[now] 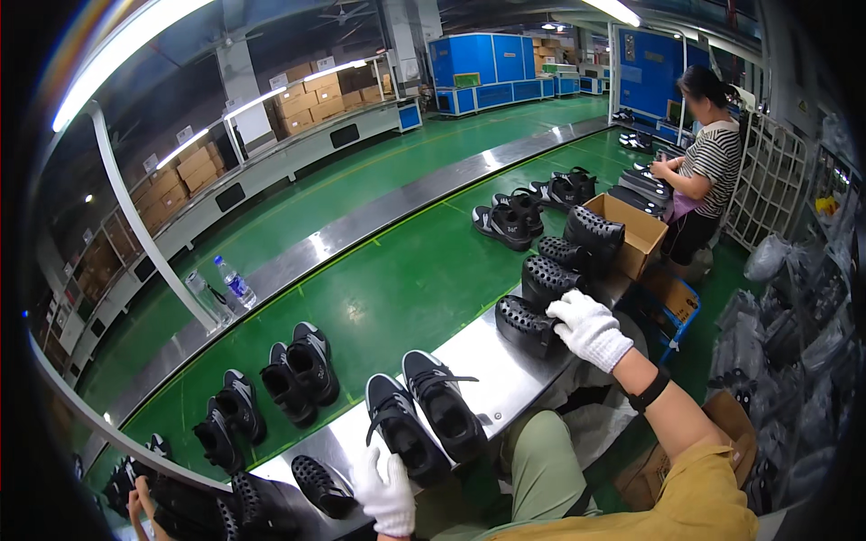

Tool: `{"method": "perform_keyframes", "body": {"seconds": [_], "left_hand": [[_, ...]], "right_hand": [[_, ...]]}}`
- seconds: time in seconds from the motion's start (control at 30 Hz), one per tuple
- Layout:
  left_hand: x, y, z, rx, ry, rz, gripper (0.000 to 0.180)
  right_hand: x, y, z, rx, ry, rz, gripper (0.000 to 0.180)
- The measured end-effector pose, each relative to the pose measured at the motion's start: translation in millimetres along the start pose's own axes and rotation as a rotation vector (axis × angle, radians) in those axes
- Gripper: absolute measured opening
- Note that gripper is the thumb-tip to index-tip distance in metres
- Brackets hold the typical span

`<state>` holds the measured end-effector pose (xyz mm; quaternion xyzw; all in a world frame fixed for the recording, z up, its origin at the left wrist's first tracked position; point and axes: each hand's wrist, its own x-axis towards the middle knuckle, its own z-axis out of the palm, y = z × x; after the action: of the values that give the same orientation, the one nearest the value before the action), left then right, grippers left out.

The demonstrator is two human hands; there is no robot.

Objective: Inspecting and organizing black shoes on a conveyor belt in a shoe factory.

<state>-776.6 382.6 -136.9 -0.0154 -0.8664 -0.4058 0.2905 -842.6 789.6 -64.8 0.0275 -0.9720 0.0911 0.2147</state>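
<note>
My right hand [590, 330], in a white knit glove, reaches to a black clog [521, 323] with a studded surface, its fingers curled at the clog's near end. Another studded clog [547, 278] sits just beyond. My left hand [388, 494], also gloved in white, is low in the view with its fingers apart. It rests between a black studded shoe [317, 482] on its left and a black sneaker [401, 424] with a strap. A second sneaker [442, 397] lies beside that one on the metal bench [492, 361].
Sneaker pairs stand on the green belt [361, 316]. A cardboard box [636, 236] sits past the clogs, near a person in a striped shirt [713, 153]. Plastic-wrapped goods [767, 361] hang at right. Bottles [236, 281] stand on the far ledge. Another person's hands [140, 500] show lower left.
</note>
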Motion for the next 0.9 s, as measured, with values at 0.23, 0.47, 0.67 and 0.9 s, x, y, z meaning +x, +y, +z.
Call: {"method": "perform_keyframes", "body": {"seconds": [0.23,0.47,0.67,0.9], "left_hand": [[2.2,67.2,21.8,0.153,-0.296,0.587,0.041],[9.1,66.6,29.9,0.218,-0.305,0.595,0.052],[18.9,72.3,13.0,-0.087,-0.294,0.441,0.066],[71.4,90.7,16.9,-1.376,-0.555,-0.199,0.098]], "right_hand": [[19.1,-1.8,22.1,-0.206,-0.324,-0.174,0.025],[25.1,-6.0,3.8,-0.211,-0.302,-0.134,0.027],[9.0,-30.5,-57.9,-0.036,-0.004,-0.246,0.036],[-16.6,-136.2,-56.8,0.578,-0.130,-0.661,0.041]]}}
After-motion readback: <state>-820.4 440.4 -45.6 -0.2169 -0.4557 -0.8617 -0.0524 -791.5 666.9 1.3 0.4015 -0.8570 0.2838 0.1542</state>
